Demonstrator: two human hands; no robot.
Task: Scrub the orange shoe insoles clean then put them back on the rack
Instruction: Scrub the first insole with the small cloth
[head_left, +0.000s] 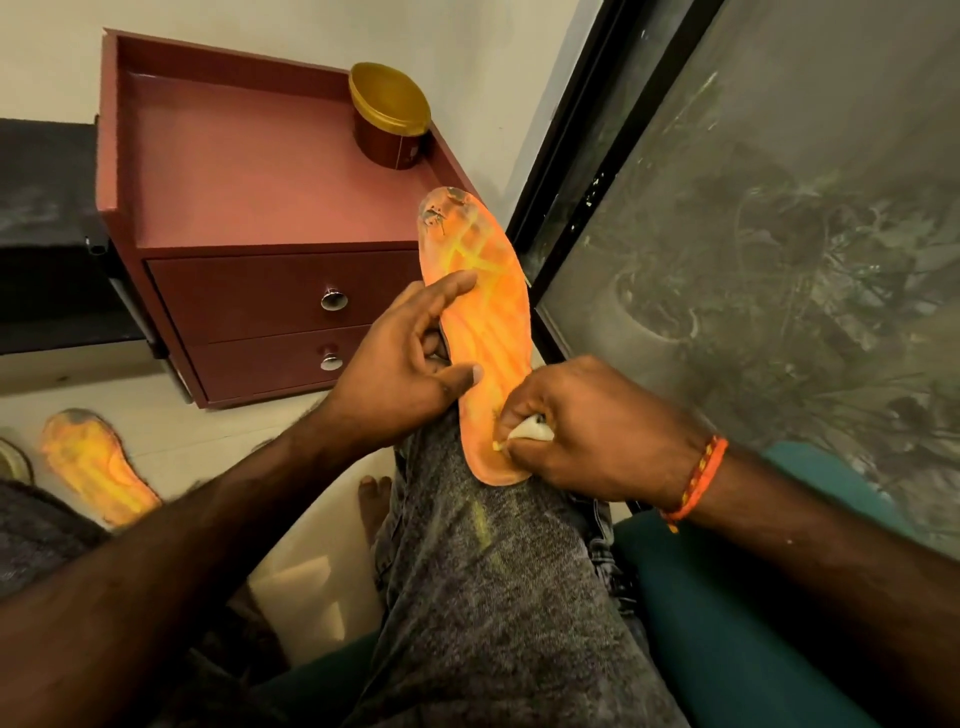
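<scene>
Bracing orange insole (483, 332) along knee (467, 519), left hand (400, 374) pinching its edge to steady it. Right hand (587, 431) clenching white wipe (530, 430), scrubbing heel end. Second insole (96, 467) lying on floor (218, 441), waiting.

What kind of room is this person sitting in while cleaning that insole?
Probably a room in a home, perhaps a bedroom or sitting corner. A small maroon drawer cabinet stands against the wall with a gold-lidded jar on top, and a dusty window with plants behind it is close beside the person's knee.
</scene>
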